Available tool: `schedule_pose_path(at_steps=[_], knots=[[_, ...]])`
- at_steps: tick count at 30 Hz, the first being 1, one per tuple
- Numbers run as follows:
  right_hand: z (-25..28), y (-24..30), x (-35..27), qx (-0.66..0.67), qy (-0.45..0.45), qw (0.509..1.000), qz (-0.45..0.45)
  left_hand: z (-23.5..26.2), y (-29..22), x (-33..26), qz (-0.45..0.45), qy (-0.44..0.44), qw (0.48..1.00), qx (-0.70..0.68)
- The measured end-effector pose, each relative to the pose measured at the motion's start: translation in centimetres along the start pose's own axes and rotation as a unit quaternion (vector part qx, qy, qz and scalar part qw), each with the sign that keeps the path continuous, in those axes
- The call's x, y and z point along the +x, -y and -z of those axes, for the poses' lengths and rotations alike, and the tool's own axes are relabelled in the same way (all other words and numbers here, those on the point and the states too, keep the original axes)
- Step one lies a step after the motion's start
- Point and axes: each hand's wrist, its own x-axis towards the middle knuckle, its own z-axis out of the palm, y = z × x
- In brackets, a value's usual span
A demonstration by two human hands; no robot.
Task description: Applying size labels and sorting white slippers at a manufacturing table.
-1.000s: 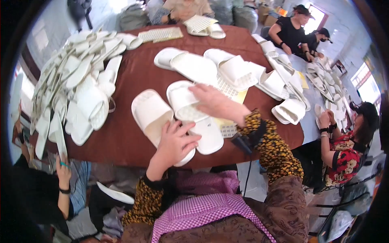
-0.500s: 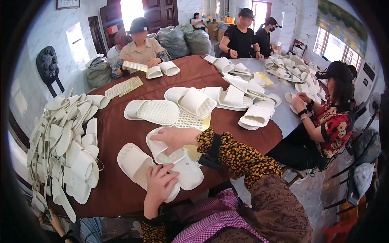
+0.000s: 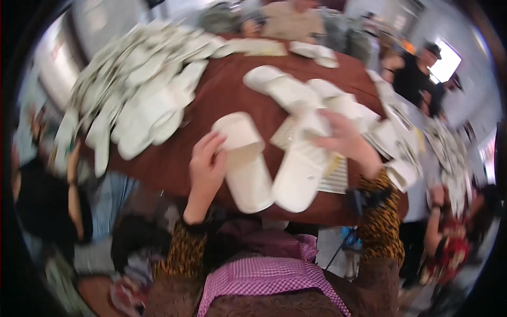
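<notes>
A pair of white slide slippers lies side by side in front of me, heels toward me. My left hand [image 3: 207, 164] has its bent fingers on the outer edge of the strap of the left slipper [image 3: 245, 182]. My right hand [image 3: 348, 138] grips the right slipper [image 3: 296, 182] at the strap, fingers above and thumb by the foot opening. A small dark mark shows on that insole. Motion blurs both hands. Partly under the right slipper is a pale sheet with a grid pattern [image 3: 334, 178].
A large heap of white slippers [image 3: 142, 79] covers the left of the brown-covered table [image 3: 216, 79]. More slippers [image 3: 282, 90] lie beyond the pair and along the right. Other people sit around, one in beige [image 3: 293, 24] across from me, others left and right.
My view has swung left and down, with blur. The pair's heels, overlapping before, now lie side by side. My right hand has shifted from over the right slipper to its strap's right side.
</notes>
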Motion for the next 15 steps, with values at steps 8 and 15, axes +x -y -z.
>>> schedule_pose_path(at_steps=[8,15], knots=[[-2.3,2.6,-1.7,0.059,0.008,0.994,-0.092,-0.6,0.8,-2.4,0.066,0.045,0.992,0.094],[-4.0,1.4,-2.4,0.032,0.052,0.996,-0.061,-0.9,-2.7,-4.5,0.088,0.097,0.991,0.022]])
